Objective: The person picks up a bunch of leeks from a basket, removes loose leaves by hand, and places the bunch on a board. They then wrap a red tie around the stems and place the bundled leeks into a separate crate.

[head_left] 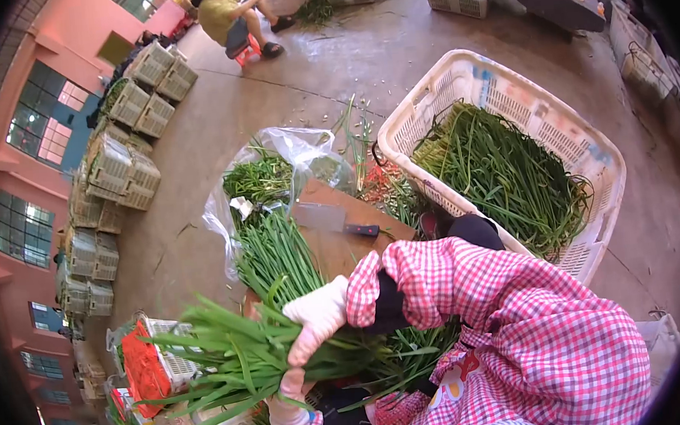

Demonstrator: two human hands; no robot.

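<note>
A loose bunch of long green leafy stalks (231, 353), like garlic chives, spreads to the left across my lap. My right hand (320, 314), in a pale glove, is closed around the bunch from above. From below, my left hand (290, 404), also gloved, grips the same leaves, its thumb near the right hand's fingers. Just beyond my hands lies a neat pile of green stalks (279, 253) on a wooden board (343, 252). A cleaver (324, 216) with a dark handle rests flat on that board. More loose leaves (422, 346) lie beside my checked sleeve.
A large white crate (497, 72) holding green stalks (505, 175) stands at right. Past the board, a clear plastic bag (303, 147) lies under more greens (257, 175). Stacked crates (117, 166) line the left side. A person (225, 18) sits on a red stool at the back.
</note>
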